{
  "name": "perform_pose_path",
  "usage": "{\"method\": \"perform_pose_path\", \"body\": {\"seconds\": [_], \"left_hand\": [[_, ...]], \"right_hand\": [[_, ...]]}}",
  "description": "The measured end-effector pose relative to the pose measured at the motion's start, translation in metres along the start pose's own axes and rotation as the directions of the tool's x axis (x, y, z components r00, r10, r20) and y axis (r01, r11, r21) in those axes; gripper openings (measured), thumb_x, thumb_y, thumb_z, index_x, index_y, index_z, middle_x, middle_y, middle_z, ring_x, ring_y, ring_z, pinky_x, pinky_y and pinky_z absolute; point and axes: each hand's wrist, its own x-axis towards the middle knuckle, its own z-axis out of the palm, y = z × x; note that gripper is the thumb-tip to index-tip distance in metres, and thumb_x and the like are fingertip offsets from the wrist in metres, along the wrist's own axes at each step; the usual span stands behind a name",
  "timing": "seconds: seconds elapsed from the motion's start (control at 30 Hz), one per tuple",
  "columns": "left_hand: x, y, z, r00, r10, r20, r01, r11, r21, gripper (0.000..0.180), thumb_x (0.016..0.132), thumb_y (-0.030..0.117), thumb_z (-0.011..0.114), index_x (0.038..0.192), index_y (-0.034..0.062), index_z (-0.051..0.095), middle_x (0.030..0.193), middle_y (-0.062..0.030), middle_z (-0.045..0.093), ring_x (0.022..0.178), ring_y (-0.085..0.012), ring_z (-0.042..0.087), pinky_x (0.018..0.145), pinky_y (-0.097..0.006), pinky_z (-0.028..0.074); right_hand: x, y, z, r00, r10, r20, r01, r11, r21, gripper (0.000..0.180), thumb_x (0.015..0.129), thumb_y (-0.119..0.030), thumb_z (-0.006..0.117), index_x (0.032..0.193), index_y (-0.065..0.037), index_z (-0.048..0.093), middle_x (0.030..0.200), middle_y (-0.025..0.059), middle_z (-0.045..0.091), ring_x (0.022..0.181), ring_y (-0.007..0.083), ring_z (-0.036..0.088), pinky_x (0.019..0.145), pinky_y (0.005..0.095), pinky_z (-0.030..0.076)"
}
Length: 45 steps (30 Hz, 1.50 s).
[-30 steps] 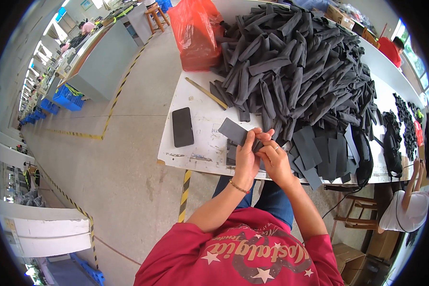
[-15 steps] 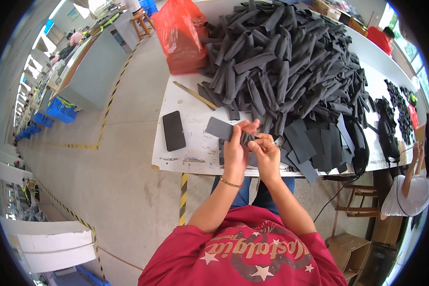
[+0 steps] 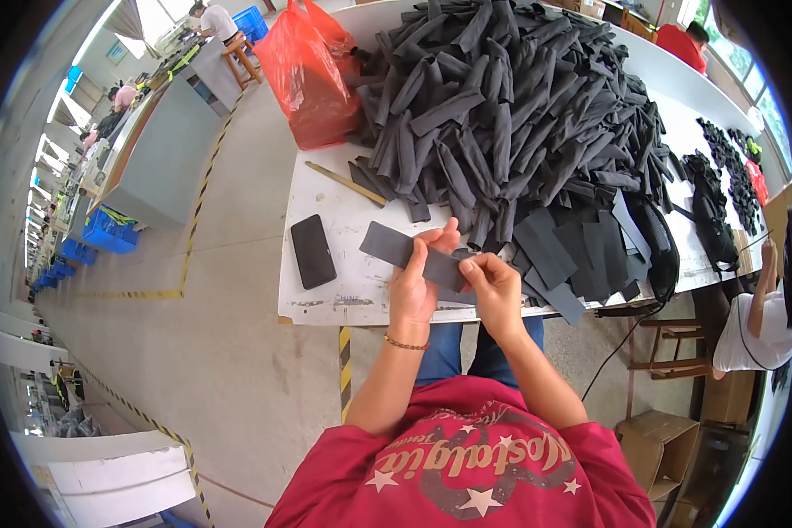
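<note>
A flat dark grey fabric strip (image 3: 385,244) stretches slantwise between my two hands above the table's front edge. My left hand (image 3: 414,280) is closed on its middle, thumb on top and some fingertips raised behind it. At the strip's right end, my right hand (image 3: 496,290) pinches it between thumb and fingers. Beyond the hands rises a large heap of rolled or folded dark grey fabric pieces (image 3: 510,114). Flat dark grey pieces (image 3: 581,255) lie overlapping to the right of my right hand. Another dark piece lies partly hidden under my hands.
On the white table (image 3: 326,309) lie a black phone (image 3: 313,252) and a yellowish flat stick (image 3: 345,183). A red plastic bag (image 3: 308,84) stands at the back left. A black bag-like item (image 3: 663,251) rests at the right, near a co-worker in white (image 3: 752,330) and a wooden stool (image 3: 669,352).
The strip, bunched at my fingers before, is now drawn out flat. Both hands have shifted slightly, the left one down and leftward in the picture. The whole view has also shifted a little.
</note>
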Motion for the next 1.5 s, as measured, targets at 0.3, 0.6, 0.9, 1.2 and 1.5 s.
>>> {"method": "perform_pose_path", "body": {"seconds": [0.3,0.6,0.9,1.2,1.5], "left_hand": [[0.002,0.014,-0.042,0.952,0.069,-0.299,-0.072,0.997,0.003,0.020,0.091,0.011,0.065,0.107,0.0005,0.062,0.097,-0.0138,0.069,0.090,-0.0253,0.068,0.084,-0.040,0.057],[0.021,0.014,-0.065,0.907,0.129,-0.400,0.128,0.822,0.555,0.014,0.089,0.009,0.067,0.100,0.0002,0.066,0.091,-0.0099,0.069,0.083,-0.0173,0.067,0.071,-0.028,0.054],[0.077,0.003,-0.111,0.923,0.296,-0.244,0.069,0.497,0.865,0.013,0.085,0.009,0.067,0.093,-0.0005,0.069,0.080,-0.0062,0.069,0.072,-0.0120,0.064,0.067,-0.026,0.050],[0.123,-0.038,-0.082,0.845,0.494,-0.205,0.274,-0.071,0.959,0.042,0.072,0.036,0.080,0.081,0.0013,0.059,0.085,-0.0121,0.063,0.079,-0.0329,0.061,0.073,-0.044,0.049],[0.100,-0.081,-0.015,0.939,0.262,0.224,-0.211,-0.076,0.974,0.027,0.081,0.030,0.073,0.079,0.0065,0.060,0.073,-0.0103,0.060,0.071,-0.0305,0.061,0.064,-0.039,0.049]], "right_hand": [[0.001,-0.005,-0.023,0.689,-0.687,0.233,0.679,0.498,-0.539,0.015,0.077,0.004,0.071,0.085,-0.001,0.060,0.079,0.0082,0.060,0.064,0.0227,0.058,0.056,0.0322,0.046],[0.051,0.034,-0.044,0.998,-0.058,-0.013,0.046,0.890,-0.453,0.014,0.084,-0.011,0.070,0.083,0.002,0.066,0.064,0.0082,0.062,0.058,0.0101,0.052,0.056,0.0273,0.043],[0.038,0.052,-0.047,0.957,-0.280,0.080,0.214,0.492,-0.844,0.019,0.081,-0.022,0.072,0.085,-0.004,0.066,0.078,0.0129,0.066,0.071,0.0333,0.065,0.063,0.0413,0.051],[0.020,0.025,-0.122,0.884,-0.464,0.048,0.138,0.161,-0.977,0.031,0.076,-0.014,0.074,0.102,-0.006,0.060,0.104,0.0114,0.057,0.096,0.0310,0.054,0.080,0.0406,0.045],[0.050,0.065,-0.123,0.947,-0.261,0.188,0.084,-0.363,-0.928,0.031,0.081,-0.020,0.063,0.103,0.001,0.063,0.101,0.0101,0.059,0.095,0.0251,0.054,0.076,0.0351,0.046]]}}
